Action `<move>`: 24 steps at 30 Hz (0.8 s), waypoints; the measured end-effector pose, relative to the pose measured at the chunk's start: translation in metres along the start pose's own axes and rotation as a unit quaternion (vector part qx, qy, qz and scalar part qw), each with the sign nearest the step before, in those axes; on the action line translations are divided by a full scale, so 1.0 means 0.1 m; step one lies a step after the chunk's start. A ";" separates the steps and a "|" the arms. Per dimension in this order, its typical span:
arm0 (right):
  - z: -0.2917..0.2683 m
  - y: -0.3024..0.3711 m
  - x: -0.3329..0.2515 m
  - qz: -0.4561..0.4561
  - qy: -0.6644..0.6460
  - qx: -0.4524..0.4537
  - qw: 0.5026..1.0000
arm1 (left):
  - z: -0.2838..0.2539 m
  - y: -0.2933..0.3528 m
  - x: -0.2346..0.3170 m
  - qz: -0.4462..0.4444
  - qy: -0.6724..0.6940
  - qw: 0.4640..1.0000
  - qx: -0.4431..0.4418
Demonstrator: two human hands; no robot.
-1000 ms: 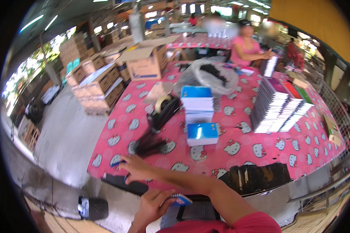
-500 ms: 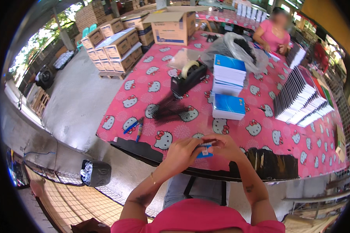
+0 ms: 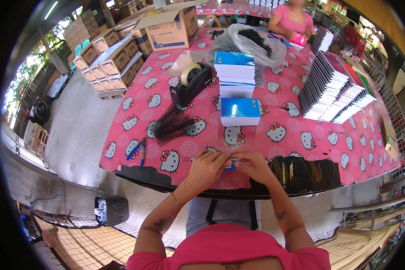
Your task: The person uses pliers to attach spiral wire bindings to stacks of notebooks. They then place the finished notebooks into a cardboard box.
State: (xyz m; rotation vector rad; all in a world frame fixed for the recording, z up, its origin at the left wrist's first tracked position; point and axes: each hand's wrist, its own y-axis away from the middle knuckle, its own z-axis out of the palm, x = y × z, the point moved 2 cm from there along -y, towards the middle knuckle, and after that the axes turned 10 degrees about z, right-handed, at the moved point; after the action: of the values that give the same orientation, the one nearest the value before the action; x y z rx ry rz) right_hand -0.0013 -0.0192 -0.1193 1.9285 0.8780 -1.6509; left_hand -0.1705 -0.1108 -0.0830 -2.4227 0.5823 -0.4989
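Pink cartoon-cat tablecloth (image 3: 274,135) is spread over a long table in an open-sided workshop. Behind the black tape dispenser (image 3: 191,83) an open brown carton (image 3: 171,29) with a blue mark is seen, and left of it stacked brown cartons (image 3: 110,58). Right of the dispenser, blue-covered notebooks (image 3: 240,110) are piled. Well in front of it, at the table's near edge, a small blue booklet (image 3: 231,165) is pinched between the closed fingers of left hand (image 3: 207,165) and right hand (image 3: 253,164)
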 end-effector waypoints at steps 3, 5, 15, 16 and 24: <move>-0.09 -0.05 -0.09 0.033 -0.011 -0.049 0.998 | 0.01 0.01 -0.01 -0.004 -0.006 1.000 -0.013; -0.17 -0.04 -0.13 0.020 -0.020 -0.059 0.998 | 0.01 -0.03 0.00 0.003 -0.005 1.000 -0.016; -0.28 -0.01 -0.07 0.002 0.003 -0.089 0.996 | -0.04 -0.12 0.07 0.012 0.056 0.996 -0.075; -0.26 -0.01 -0.05 -0.005 0.012 -0.085 0.996 | -0.03 -0.12 0.06 0.017 0.058 0.995 -0.080; -0.10 0.06 -0.16 -0.066 0.124 0.009 0.990 | -0.09 -0.18 0.22 0.026 0.047 0.992 -0.117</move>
State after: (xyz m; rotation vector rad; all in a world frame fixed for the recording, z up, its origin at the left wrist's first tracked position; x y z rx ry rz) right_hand 0.0090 -0.0191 -0.1020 2.1616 1.1109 -1.5146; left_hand -0.1515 -0.1128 -0.0606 -2.6061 0.7811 -0.5521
